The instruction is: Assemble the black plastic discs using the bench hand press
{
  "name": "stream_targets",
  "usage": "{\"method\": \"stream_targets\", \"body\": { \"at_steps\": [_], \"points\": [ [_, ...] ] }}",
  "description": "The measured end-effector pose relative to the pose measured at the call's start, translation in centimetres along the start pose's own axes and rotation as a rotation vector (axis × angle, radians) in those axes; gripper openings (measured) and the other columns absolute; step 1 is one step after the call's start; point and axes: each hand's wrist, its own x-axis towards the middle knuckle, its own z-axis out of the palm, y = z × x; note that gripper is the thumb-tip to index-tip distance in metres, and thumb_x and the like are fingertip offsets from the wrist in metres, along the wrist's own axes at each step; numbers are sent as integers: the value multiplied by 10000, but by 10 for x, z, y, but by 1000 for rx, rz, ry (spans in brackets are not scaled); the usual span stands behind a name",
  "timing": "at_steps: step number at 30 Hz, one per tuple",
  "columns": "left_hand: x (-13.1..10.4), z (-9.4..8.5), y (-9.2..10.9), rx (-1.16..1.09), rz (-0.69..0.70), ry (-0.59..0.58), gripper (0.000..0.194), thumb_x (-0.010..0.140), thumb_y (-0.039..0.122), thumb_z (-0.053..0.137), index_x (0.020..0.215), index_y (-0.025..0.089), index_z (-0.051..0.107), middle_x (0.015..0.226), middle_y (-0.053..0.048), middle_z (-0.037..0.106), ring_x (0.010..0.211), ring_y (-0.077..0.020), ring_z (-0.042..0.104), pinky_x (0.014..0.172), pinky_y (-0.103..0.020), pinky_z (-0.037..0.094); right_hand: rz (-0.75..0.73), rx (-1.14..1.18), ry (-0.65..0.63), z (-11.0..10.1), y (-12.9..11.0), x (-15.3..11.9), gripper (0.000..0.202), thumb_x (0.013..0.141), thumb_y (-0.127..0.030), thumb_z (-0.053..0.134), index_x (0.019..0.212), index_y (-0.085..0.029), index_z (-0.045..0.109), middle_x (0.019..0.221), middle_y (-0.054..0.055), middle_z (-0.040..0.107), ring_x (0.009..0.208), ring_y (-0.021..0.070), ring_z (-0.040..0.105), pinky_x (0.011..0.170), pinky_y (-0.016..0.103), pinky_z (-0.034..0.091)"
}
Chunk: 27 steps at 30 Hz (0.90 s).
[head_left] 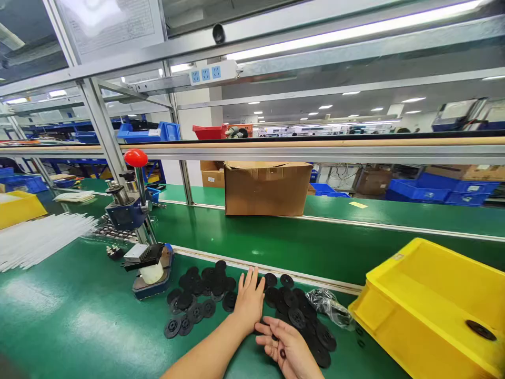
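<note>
Many round black discs (185,301) lie on the green table in two loose heaps. Between the heaps is my left hand (249,300), palm down with its fingers stretched forward and apart, touching or just above discs at its edges. My right hand (286,345) is close beside it, palm turned up and fingers loosely curled. A small black ring (282,353) rests against its fingers, and another small dark piece shows near the fingertips. The right heap of discs (296,317) reaches from the left hand's fingertips to beside the right hand.
A hand press (125,215) with a red knob stands left. Crumpled clear plastic (330,308) lies beside a yellow bin (418,316) holding one black disc (481,330). A cardboard box (267,189) stands behind, white strips (43,237) lie far left.
</note>
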Motion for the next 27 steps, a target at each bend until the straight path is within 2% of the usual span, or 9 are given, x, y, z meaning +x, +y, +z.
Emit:
{"method": "stream_targets", "body": {
  "at_steps": [4,8,11,14,16,19,21,23,27],
  "points": [
    [2,9,6,-21,3,-129,431,928,196,413,1341,155,527,1491,-132,421,1426,-282,303,1162,-531,258,-87,-69,67,-7,-3,4,678,508,-532,897,941,-109,592,886,104,691,581,110,612,446,170,432],
    [-24,1,7,-17,-25,-177,393,926,138,377,1264,140,577,1469,-137,448,1379,-281,375,1123,-470,334,-163,-179,57,-11,-6,6,628,533,-594,854,875,-120,624,643,-28,551,445,26,408,355,136,247],
    [-43,-14,11,-49,-49,-203,343,920,131,383,1158,172,627,1415,-105,507,1317,-272,423,1090,-442,360,-175,-222,52,-10,-5,5,579,534,-509,863,906,-125,642,628,-40,525,463,37,410,373,144,260],
    [-49,-28,17,-99,-73,-212,400,869,66,412,1196,197,604,1302,-89,571,1211,-250,475,1041,-410,383,-200,-283,67,-9,-2,6,528,535,-423,850,908,-111,646,571,-24,550,431,48,405,371,153,263],
    [-48,-34,19,-131,-104,-219,478,824,35,447,1256,202,567,1226,-90,586,1148,-249,490,1002,-398,393,-209,-320,80,-9,-1,8,507,508,-419,848,848,-110,632,527,-16,554,373,37,349,344,157,206],
    [-45,-39,18,-168,-142,-232,520,784,49,526,1284,188,541,1193,-102,569,1128,-266,477,984,-405,379,-204,-351,89,-10,-3,10,552,486,-489,830,833,-124,604,597,22,611,330,10,258,328,165,117],
    [-46,-42,16,-190,-158,-244,432,765,83,582,1185,183,591,1150,-97,570,1098,-268,483,958,-399,381,-210,-366,92,-11,-4,9,581,502,-533,810,863,-127,603,647,30,622,340,3,240,338,166,104],
    [-49,-45,15,-198,-194,-241,277,742,128,635,1014,179,629,1068,-83,580,1042,-264,500,916,-385,389,-229,-387,95,-12,-4,8,570,524,-538,803,870,-127,612,601,-7,568,372,16,273,355,161,126],
    [-55,-45,13,-234,-305,-128,143,717,195,671,815,179,568,910,-55,591,912,-242,532,831,-355,396,-281,-460,110,-15,-1,10,528,557,-540,784,855,-136,620,556,-33,507,404,47,318,374,175,174]
  ]
}}
